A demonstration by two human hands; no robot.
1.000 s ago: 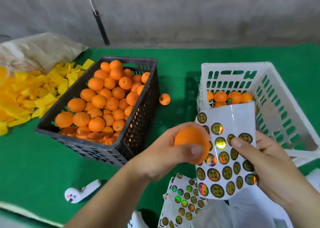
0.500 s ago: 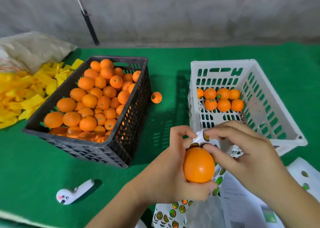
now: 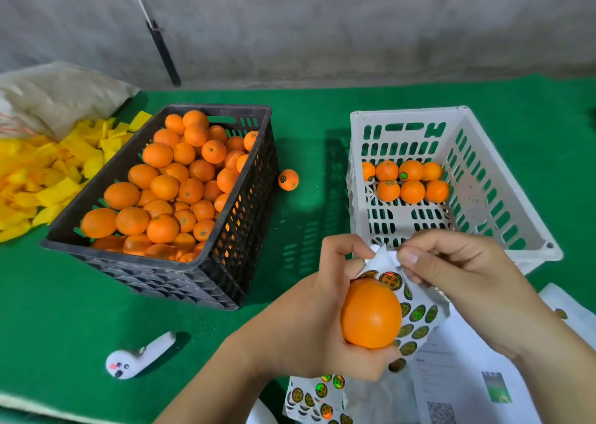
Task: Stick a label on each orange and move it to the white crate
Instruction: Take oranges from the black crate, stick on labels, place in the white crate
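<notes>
My left hand (image 3: 309, 314) grips an orange (image 3: 371, 314) in front of me, near the front corner of the white crate (image 3: 503, 198). Behind the orange is a sticker sheet (image 3: 416, 310) with round holographic labels; its top edge is bent over. My right hand (image 3: 458, 278) pinches that top edge between thumb and fingers, and my left thumb and forefinger touch it too. The white crate holds several labelled oranges (image 3: 409, 181) at its far end. The black crate (image 3: 238, 230) on the left is full of oranges (image 3: 174, 185).
One labelled orange (image 3: 288, 180) lies on the green mat between the crates. More sticker sheets (image 3: 316, 398) and printed papers (image 3: 467, 388) lie at the front. A white handheld device (image 3: 138, 356) lies front left. Yellow wrappers (image 3: 42, 172) and a sack (image 3: 61, 94) sit far left.
The sheet, held flat and upright a second ago, has come down behind the orange with its top folded. Both hands have closed together over the sheet's top edge.
</notes>
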